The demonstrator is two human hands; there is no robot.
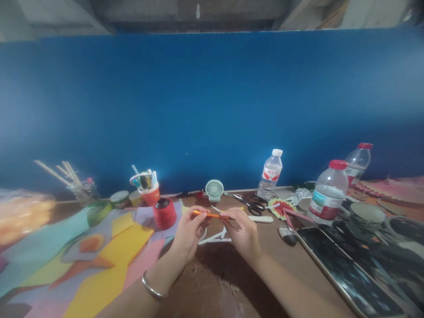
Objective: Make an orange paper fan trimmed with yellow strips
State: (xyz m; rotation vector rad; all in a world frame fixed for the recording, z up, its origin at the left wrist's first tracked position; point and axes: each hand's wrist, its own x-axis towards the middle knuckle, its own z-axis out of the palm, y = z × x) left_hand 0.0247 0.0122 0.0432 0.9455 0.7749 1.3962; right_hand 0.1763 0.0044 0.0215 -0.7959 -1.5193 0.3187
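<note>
A thin orange strip (212, 215) is stretched level between my two hands, above the middle of the brown table (212, 274). My left hand (189, 232) pinches its left end, and a silver bangle circles that wrist. At the strip's right end, the fingers of my right hand (243, 232) are closed on it. Several white paper strips (215, 239) lie on the table just behind and between the hands. A red thread spool (164, 213) stands to the left of my left hand.
Coloured paper sheets (122, 251) cover the left side. Behind are a red cup (150, 194), a small fan (214, 190) and black scissors (253, 206). Water bottles (327, 194) and a phone (344, 269) are at right.
</note>
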